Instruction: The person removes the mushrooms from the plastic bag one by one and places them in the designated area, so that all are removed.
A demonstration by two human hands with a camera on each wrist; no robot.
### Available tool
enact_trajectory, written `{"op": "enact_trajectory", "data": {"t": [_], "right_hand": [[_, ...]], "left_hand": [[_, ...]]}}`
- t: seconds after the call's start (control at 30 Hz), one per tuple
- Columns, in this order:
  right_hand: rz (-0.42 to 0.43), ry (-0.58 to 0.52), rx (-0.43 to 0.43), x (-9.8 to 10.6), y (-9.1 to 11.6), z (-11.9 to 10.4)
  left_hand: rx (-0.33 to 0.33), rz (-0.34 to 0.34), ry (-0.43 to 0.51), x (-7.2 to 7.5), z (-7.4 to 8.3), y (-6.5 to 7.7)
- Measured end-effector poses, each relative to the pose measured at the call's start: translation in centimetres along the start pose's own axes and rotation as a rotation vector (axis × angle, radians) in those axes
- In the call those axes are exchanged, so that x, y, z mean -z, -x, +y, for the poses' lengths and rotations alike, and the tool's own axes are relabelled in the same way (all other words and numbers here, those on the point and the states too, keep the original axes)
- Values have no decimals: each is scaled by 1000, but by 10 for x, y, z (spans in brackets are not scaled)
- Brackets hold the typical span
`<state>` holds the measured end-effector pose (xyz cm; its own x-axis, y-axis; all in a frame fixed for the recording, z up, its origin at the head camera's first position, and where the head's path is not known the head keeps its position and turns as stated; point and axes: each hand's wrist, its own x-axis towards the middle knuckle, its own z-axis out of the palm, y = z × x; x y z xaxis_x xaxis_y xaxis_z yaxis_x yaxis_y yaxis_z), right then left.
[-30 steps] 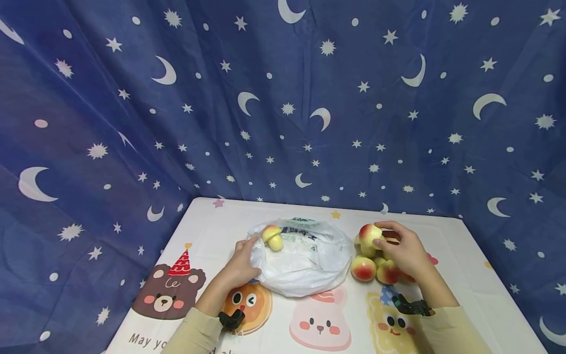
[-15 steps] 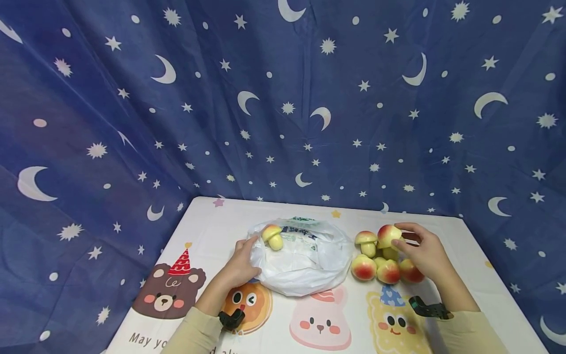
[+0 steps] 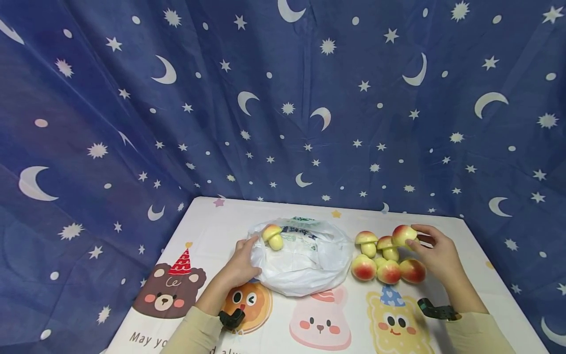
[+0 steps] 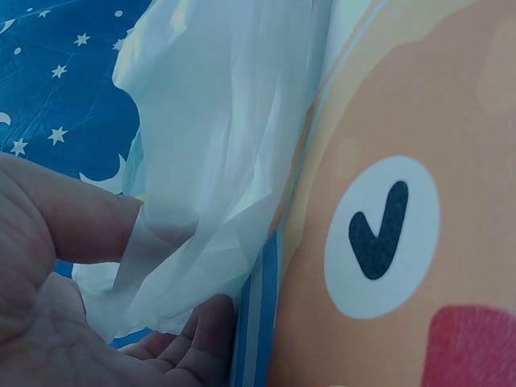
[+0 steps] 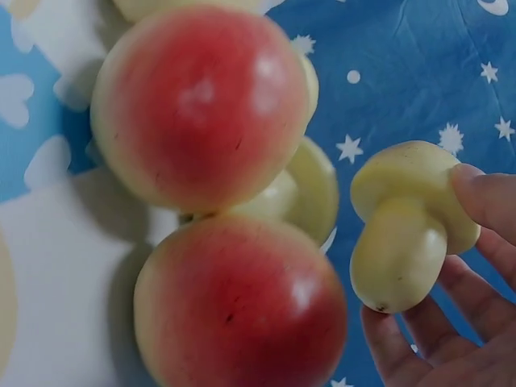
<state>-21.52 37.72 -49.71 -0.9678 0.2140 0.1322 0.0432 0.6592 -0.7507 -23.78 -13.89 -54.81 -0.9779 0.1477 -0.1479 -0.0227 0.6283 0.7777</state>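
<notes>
My right hand [image 3: 439, 250] pinches a toy mushroom [image 3: 403, 236] by its red-and-yellow cap; its pale stem [image 5: 397, 258] shows in the right wrist view. Two more mushrooms, one at the left [image 3: 366, 243] and one in the middle [image 3: 389, 248], stand just left of it. In front lie several with red caps, such as the right one [image 3: 413, 271]. My left hand [image 3: 240, 263] holds the left edge of a white plastic bag [image 3: 305, 282], thumb and fingers on either side of the film [image 4: 201, 161]. Inside the bag's opening lies one mushroom [image 3: 272, 237].
A white tablecloth [image 3: 247, 209] printed with cartoon animals covers the table. Behind it hangs a blue curtain [image 3: 283, 147] with moons and stars. Black straps circle both wrists, with the left strap [image 3: 232, 319] close over the cloth.
My right hand has moved right along the back row with a mushroom in its fingers. Two mushrooms now show standing to its left. The left hand and bag have stayed in place.
</notes>
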Motion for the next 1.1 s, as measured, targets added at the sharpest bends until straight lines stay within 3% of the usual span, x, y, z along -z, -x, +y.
{"op": "enact_trajectory", "data": {"t": [0.27, 0.7, 1.1], "right_hand": [[79, 19, -6, 1, -3, 15], [28, 18, -161, 2, -6, 29], [-3, 19, -209, -4, -8, 40]], "left_hand": [[0, 2, 3, 0, 1, 1], [0, 7, 1, 0, 1, 1], [-3, 11, 5, -1, 1, 1]]}}
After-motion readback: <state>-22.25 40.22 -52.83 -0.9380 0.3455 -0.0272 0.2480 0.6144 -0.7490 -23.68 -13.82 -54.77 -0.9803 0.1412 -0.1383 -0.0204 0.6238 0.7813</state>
